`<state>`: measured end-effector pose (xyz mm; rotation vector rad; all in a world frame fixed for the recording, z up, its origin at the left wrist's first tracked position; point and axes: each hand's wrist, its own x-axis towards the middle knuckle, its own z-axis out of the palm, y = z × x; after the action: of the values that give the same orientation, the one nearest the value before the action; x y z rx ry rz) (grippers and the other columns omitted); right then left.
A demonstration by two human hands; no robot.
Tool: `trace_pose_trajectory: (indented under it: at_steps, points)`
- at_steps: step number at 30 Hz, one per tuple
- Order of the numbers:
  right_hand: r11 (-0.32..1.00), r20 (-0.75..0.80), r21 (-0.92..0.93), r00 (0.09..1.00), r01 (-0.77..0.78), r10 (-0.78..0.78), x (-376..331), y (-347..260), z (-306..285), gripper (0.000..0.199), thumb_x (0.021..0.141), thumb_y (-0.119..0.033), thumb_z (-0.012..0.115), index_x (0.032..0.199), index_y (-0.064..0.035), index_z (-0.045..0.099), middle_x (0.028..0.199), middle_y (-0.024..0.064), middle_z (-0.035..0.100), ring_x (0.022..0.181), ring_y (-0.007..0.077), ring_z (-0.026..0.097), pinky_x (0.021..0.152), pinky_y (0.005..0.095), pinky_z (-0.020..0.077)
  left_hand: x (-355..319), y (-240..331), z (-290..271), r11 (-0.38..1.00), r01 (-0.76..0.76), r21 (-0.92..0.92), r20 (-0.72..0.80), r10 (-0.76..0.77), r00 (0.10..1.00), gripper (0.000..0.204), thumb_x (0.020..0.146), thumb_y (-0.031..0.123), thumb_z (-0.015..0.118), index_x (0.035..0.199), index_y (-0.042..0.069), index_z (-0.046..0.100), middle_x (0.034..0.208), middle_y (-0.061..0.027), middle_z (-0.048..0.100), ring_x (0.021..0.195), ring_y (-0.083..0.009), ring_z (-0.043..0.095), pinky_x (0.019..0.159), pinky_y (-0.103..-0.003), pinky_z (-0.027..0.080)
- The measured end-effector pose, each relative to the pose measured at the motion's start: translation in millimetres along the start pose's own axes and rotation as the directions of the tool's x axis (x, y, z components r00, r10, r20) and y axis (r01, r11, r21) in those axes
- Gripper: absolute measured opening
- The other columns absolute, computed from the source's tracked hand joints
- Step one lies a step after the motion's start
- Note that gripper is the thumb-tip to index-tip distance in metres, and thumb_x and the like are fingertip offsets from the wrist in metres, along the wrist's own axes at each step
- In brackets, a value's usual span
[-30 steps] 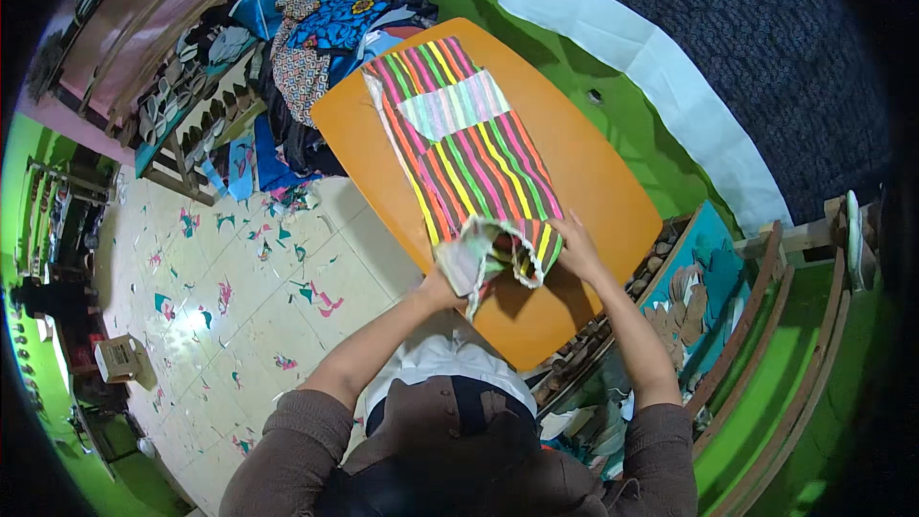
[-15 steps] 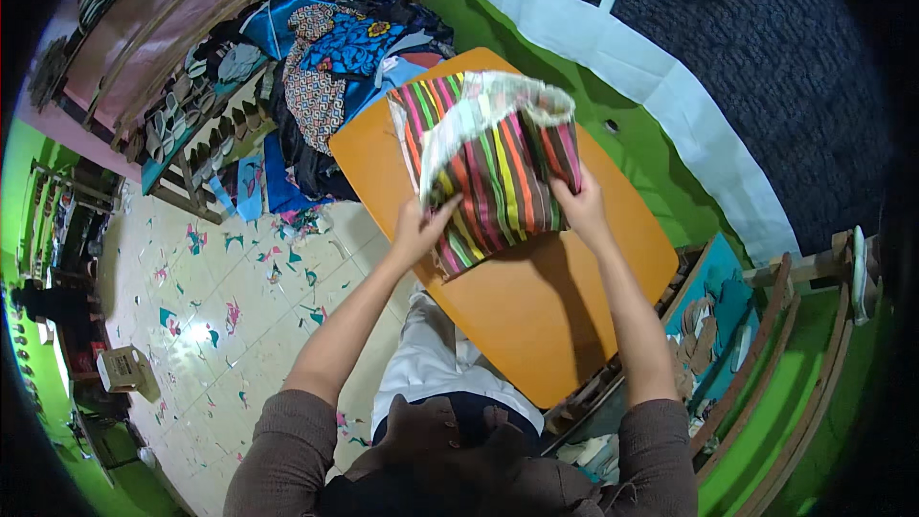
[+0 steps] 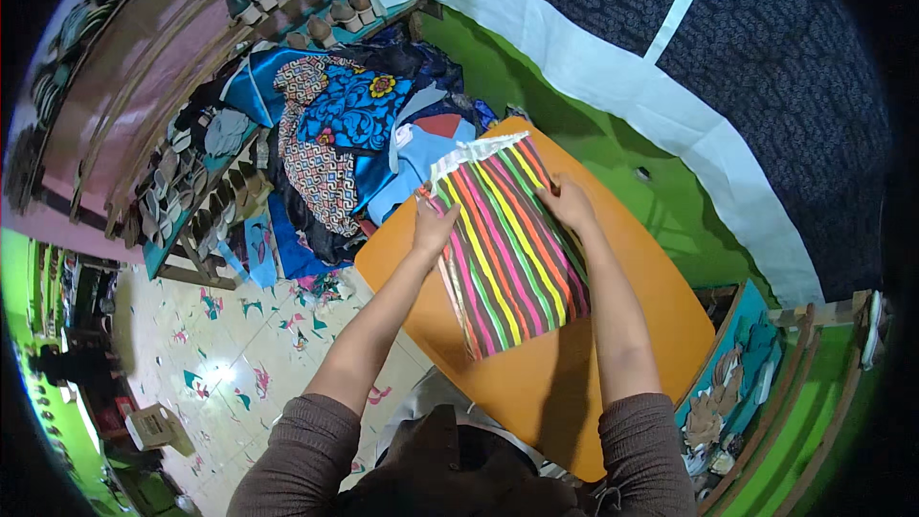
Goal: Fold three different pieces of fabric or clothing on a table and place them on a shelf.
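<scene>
An open brown cardboard box (image 3: pixel 148 428) sits at far left on a pale tiled floor (image 3: pixel 280 356) strewn with pink and teal scraps (image 3: pixel 262 380). Above, rows of heeled shoes (image 3: pixel 319 32) line wooden racks beside a heap of mixed fabrics, topped by a bright blue floral cloth (image 3: pixel 354 120). At center, a person's left hand (image 3: pixel 436 228) grasps the left edge of a multicolored striped cloth piece with a white-trimmed upper end (image 3: pixel 512 258), thumb laid over the stripes. The cloth lies across the upper part of a smooth orange surface with rounded corners (image 3: pixel 661 316). The right hand (image 3: pixel 571 206) grips the cloth's opposite edge, near its upper corner. A green wall (image 3: pixel 670 220) stands behind; at right, brown pieces (image 3: pixel 713 397) rest on a teal shelf near curved wooden rails (image 3: pixel 823 412).
</scene>
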<state>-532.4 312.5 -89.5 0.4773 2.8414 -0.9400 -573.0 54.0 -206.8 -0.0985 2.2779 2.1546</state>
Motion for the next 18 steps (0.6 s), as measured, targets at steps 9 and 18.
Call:
trace_pose_trajectory:
  at_steps: [9,18]
  points:
    - [0.989,-0.269,-0.141,0.960,0.044,-0.081,4,40,24,0.018,0.086,-0.019,0.052,0.096,-0.0049,0.057,0.095,0.0143,0.059,0.093,0.0324,0.055,0.079,0.0434,0.0435,3,53,21,0.818,0.063,0.572,0.051,-0.112,0.992,0.026,0.087,0.026,0.052,0.093,0.001,0.058,0.081,-0.0225,0.059,0.078,-0.0382,0.058,0.070,-0.044,0.044]
    - [0.949,-0.505,-0.262,0.812,0.177,-0.291,-27,4,42,0.032,0.084,-0.016,0.050,0.113,-0.0030,0.050,0.115,0.0190,0.052,0.105,0.0362,0.047,0.091,0.0462,0.0339,-24,62,36,0.643,-0.327,0.692,0.180,0.285,0.941,0.051,0.085,0.024,0.051,0.127,-0.002,0.037,0.125,-0.0205,0.042,0.113,-0.0359,0.043,0.092,-0.048,0.033]
